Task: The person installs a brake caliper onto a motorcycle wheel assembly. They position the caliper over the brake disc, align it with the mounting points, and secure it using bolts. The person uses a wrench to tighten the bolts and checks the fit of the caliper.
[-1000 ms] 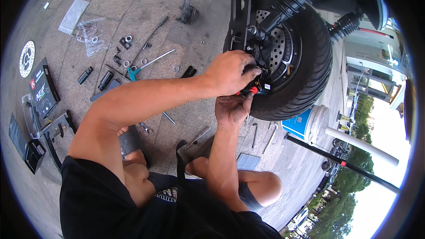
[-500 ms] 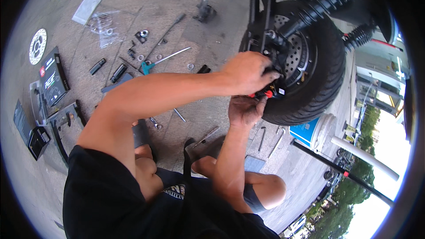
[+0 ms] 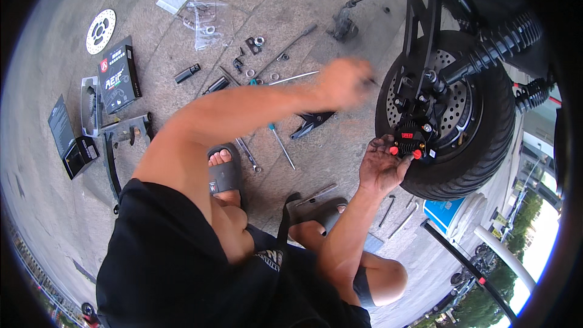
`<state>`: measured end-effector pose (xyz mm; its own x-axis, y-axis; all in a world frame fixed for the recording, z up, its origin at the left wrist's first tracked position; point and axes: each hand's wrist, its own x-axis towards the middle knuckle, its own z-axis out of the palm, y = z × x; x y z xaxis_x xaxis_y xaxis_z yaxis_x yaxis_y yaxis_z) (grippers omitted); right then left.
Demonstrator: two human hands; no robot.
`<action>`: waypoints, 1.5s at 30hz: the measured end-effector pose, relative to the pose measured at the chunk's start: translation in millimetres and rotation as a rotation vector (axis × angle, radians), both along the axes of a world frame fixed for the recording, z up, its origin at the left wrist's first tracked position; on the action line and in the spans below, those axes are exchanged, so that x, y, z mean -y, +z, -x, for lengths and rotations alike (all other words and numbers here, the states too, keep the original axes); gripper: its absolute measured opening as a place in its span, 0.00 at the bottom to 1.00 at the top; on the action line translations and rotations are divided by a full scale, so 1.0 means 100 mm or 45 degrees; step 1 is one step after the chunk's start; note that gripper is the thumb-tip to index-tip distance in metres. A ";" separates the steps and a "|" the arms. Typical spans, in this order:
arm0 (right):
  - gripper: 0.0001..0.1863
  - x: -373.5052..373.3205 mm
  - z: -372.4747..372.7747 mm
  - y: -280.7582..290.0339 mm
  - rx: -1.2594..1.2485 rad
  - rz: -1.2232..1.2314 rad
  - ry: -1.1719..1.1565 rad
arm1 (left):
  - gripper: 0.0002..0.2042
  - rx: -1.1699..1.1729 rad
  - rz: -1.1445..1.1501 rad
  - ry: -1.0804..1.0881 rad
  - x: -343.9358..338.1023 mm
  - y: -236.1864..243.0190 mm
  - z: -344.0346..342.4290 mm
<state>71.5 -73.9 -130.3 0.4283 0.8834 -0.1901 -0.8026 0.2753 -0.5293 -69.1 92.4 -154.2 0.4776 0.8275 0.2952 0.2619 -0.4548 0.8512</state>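
My right hand (image 3: pixel 381 167) is palm up, its dirty fingers and thumb holding the lower side of a black brake caliper (image 3: pixel 413 136) with a red label and red caps. The caliper sits by the drilled brake disc (image 3: pixel 452 108) of a wheel (image 3: pixel 495 152), below a shock absorber (image 3: pixel 493 51). My left hand (image 3: pixel 345 85) is off the wheel, over the ground to its left. Motion smears its fingers, so whether they hold anything cannot be made out.
Tools, sockets, washers and a dark bracket (image 3: pixel 313 124) lie on the pavement below my left arm. A black box (image 3: pixel 119 79) and a loose disc (image 3: pixel 101 31) are farther left. A blue and white bucket (image 3: pixel 452 214) stands near the wheel; an old-looking caliper (image 3: pixel 344 26) lies beyond.
My left hand has come away from the caliper and moved left. My right hand stays at the caliper. The view has shifted, so the caliper and its red caps now show plainly.
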 end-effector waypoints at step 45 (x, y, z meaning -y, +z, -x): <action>0.25 -0.01 -0.01 -0.03 -0.014 0.054 -0.127 | 0.22 -1.043 0.010 -0.153 -0.34 -1.50 1.21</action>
<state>72.5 -72.4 -133.8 0.5111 0.8277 -0.2319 -0.7784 0.3313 -0.5332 -190.3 126.1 -304.2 0.6241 0.7577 -0.1907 0.7507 -0.5140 0.4150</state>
